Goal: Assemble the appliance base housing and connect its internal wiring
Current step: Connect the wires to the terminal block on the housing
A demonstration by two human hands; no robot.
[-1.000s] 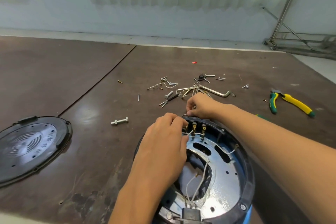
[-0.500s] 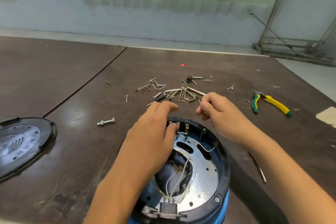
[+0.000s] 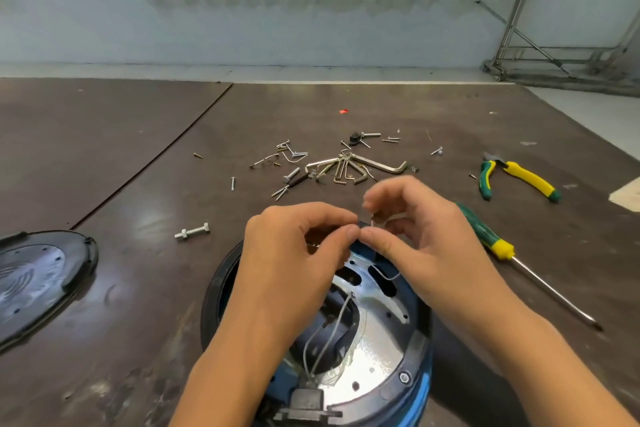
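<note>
The base housing (image 3: 215, 291) sits open side up at the near edge of the table (image 3: 415, 107), its nearest part cut off by the bottom of the view, black rim round a shiny metal plate. Both hands meet over its far rim. The left hand (image 3: 294, 253) has its fingers curled with thumb and forefinger pressed together; what lies between them is hidden, so I cannot tell if it holds anything. The right hand (image 3: 429, 243) is curled too and pinches the end of a thin wire (image 3: 385, 277), which loops down to the plate. White leads (image 3: 334, 326) run from the middle opening to a connector block (image 3: 306, 399) at the near rim. Just right of the right wrist lies a screwdriver (image 3: 491, 236), shaft pointing toward the near right. Pliers (image 3: 519, 177) lie farther right, near the table's slanted right edge. Beyond the hands a scatter of hex keys and screws (image 3: 349, 166) fills the middle; bare board stretches behind it to the far edge. A bolt (image 3: 192, 230) lies left of the housing, and a black cover plate (image 3: 38, 284) is cut by the left edge, with bare board between it and the housing. A seam (image 3: 152, 156) runs diagonally across the far left
</note>
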